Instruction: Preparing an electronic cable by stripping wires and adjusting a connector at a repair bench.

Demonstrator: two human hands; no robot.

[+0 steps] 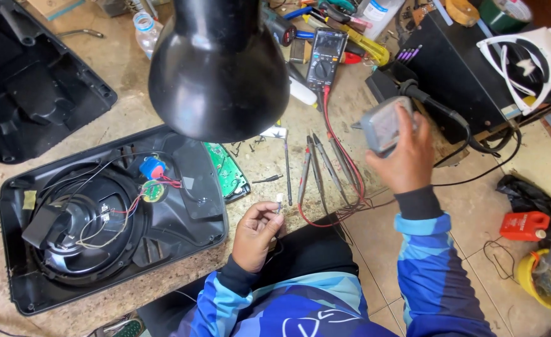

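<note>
- Looming closest to my view, a black lamp shade (219, 68) hangs over the desk (132, 112) and hides part of it.
- Below it, my left hand (257, 234) has its fingers (268, 212) pinched together on a small white connector (279, 201); its long axis stands roughly upright, tip pointing away from me, just off the desk edge.
- My right hand (406, 156) is clamped round a grey handheld tool (383, 125), raised above the desk, its broad face turned toward me and a black cable (456, 122) running off to the right.
- Between the hands lie several screwdrivers (316, 165), shafts pointing away from me, among red test leads (341, 156) from a multimeter (326, 56).
- Left of my left hand sit a green circuit board (225, 168) and an open black speaker housing (107, 218).
</note>
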